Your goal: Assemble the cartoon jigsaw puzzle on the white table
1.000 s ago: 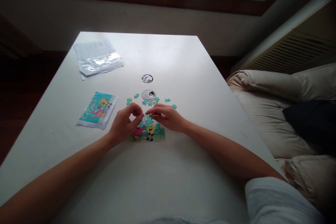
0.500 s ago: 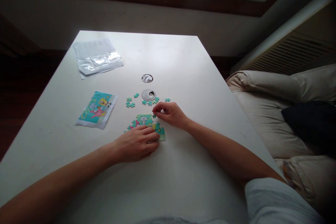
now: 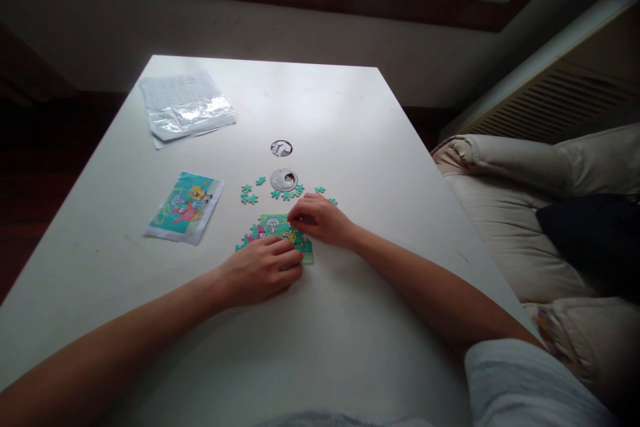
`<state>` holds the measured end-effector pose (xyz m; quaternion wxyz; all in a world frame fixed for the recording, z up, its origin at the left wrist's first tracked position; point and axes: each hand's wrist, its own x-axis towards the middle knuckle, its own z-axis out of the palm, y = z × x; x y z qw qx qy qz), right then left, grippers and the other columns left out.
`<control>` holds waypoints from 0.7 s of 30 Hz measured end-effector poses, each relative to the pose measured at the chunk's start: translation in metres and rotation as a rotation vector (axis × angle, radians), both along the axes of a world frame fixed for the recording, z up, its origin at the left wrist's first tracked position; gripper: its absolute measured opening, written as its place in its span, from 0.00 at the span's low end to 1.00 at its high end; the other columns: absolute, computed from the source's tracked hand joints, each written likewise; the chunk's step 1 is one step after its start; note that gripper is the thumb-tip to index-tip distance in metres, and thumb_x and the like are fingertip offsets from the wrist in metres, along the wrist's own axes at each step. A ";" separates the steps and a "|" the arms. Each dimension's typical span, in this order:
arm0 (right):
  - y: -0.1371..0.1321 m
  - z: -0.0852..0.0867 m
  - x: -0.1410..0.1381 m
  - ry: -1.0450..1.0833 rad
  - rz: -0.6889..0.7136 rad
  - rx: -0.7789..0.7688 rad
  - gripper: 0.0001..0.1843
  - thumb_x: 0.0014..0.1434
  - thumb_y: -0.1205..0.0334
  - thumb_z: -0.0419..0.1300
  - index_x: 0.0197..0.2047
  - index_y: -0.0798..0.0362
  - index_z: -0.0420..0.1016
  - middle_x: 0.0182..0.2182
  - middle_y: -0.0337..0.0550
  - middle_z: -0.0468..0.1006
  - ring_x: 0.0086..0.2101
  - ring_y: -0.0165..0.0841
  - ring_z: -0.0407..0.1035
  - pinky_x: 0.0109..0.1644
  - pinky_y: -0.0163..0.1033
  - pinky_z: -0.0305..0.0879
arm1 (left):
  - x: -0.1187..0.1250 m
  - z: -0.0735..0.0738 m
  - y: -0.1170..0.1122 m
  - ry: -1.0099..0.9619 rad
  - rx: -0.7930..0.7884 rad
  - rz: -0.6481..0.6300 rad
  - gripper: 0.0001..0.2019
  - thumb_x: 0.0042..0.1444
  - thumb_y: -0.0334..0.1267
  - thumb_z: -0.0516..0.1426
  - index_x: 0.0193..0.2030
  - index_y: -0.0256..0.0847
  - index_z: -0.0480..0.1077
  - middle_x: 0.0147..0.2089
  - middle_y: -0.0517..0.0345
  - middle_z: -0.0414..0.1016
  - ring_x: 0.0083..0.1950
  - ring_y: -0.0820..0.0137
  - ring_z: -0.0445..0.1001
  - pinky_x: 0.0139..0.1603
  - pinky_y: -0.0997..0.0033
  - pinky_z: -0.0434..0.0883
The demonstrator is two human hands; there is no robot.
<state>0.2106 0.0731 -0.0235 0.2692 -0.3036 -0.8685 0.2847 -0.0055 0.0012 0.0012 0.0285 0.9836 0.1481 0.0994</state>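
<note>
A partly assembled jigsaw puzzle (image 3: 273,223) with cartoon figures on turquoise lies on the white table. My left hand (image 3: 273,267) rests across its near part, palm down, fingers slightly bent and a little apart; they cover part of the picture. At the puzzle's upper right edge, my right hand (image 3: 320,219) has thumb and forefinger pinched on a small puzzle piece, mostly hidden by the fingertips. Loose turquoise puzzle pieces (image 3: 253,199) lie beyond the puzzle, several of them left and others around a round metal cap (image 3: 284,179). One more piece (image 3: 333,201) lies just past my right hand.
A printed picture sheet (image 3: 187,207) showing the same cartoon figures lies to the left. Papers in a clear plastic sleeve (image 3: 190,107) sit at the far left of the table (image 3: 320,107). A round hole (image 3: 281,148) lies beyond the cap. A beige sofa (image 3: 495,213) stands right.
My right hand has shifted slightly left, bringing its pinched fingertips onto the puzzle's upper right edge. A loose piece beyond that hand has come into sight. My left hand stays on the puzzle.
</note>
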 end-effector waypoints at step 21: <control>-0.003 0.004 0.000 -0.164 0.003 0.106 0.03 0.65 0.65 0.61 0.38 0.51 0.76 0.36 0.43 0.74 0.41 0.36 0.63 0.48 0.41 0.57 | 0.006 0.003 -0.014 0.019 -0.007 0.090 0.06 0.67 0.33 0.53 0.39 0.39 0.71 0.39 0.55 0.71 0.42 0.64 0.68 0.45 0.61 0.65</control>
